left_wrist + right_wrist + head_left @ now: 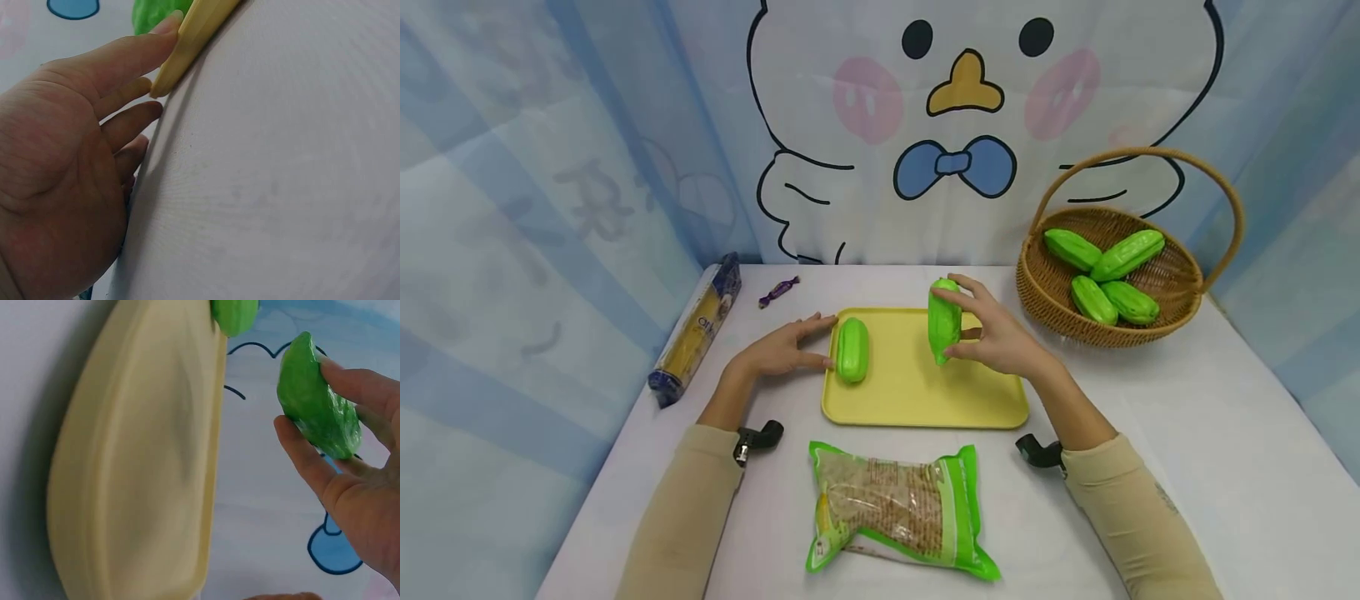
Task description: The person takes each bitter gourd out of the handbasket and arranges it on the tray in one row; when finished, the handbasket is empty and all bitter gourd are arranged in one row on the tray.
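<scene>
My right hand (996, 333) pinches a shiny green ribbed toy vegetable (943, 321) between thumb and fingers, upright over the right half of a yellow tray (902, 404). In the right wrist view its pointed tip (304, 347) sticks up past the fingers, and it is raised above the tray surface. A similar green toy vegetable (852, 350) lies lengthwise along the tray's left side. My left hand (778, 348) is at the tray's left edge, fingers spread and relaxed. The left wrist view has its thumb (147, 51) resting on the rim, with the other fingers beside the edge.
At the back right stands a wicker basket (1067, 332) with a tall handle, holding several green toy vegetables (1126, 255). A bag of noodles (887, 504) lies in front of the tray. To the left are a long pasta packet (696, 333) and a purple wrapped candy (778, 292).
</scene>
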### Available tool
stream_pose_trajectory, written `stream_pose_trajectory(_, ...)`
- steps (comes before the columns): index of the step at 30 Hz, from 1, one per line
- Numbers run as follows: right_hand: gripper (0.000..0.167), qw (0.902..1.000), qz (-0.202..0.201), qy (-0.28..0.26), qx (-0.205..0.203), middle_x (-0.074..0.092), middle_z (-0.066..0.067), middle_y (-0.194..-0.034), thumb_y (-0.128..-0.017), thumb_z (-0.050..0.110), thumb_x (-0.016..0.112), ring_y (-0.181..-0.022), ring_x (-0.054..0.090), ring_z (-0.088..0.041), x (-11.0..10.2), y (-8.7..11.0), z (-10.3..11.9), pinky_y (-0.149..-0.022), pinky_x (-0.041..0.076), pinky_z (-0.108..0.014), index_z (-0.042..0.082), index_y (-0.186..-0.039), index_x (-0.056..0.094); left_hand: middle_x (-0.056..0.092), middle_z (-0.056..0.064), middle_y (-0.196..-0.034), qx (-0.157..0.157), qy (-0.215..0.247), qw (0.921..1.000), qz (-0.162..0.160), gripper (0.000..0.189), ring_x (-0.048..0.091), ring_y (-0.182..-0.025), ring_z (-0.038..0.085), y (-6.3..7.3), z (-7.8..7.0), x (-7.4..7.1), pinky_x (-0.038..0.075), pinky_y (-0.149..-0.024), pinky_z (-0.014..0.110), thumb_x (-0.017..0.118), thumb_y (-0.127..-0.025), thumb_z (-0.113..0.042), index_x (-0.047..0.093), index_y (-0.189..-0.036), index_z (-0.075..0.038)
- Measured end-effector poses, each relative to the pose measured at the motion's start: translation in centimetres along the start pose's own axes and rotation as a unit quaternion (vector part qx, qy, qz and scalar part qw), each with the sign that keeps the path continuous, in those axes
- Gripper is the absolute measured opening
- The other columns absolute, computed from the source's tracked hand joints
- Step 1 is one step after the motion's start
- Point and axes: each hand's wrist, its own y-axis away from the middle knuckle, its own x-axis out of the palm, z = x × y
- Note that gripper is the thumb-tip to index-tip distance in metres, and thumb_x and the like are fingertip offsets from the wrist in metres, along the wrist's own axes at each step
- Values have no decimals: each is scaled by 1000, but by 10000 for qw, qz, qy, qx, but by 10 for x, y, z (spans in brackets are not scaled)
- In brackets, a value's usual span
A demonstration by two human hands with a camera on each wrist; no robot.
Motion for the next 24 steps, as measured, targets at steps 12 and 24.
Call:
stream_pose_trajectory(12,91,9938,951,211,536,13,-13,-173,-83,7,88,-150,37,-39,17,-19,1,-105,57,-53,18,-161,42,17,9,-175,-30,1,10000,-6,91,5,-163,37,0,1,0,4,-132,60,81,-88,-53,35,-164,-30)
stream_pose_trajectory(24,91,9805,1711,719,648,13,-25,-172,-85,16,87,-151,35,-47,37,-38,0,-120,40,-60,14,-162,39,15,10,-175,-133,-20,9999,-11,93,3,-162,42,1,-2,-1,3,-131,64,81,-87,-55,35,-164,-30)
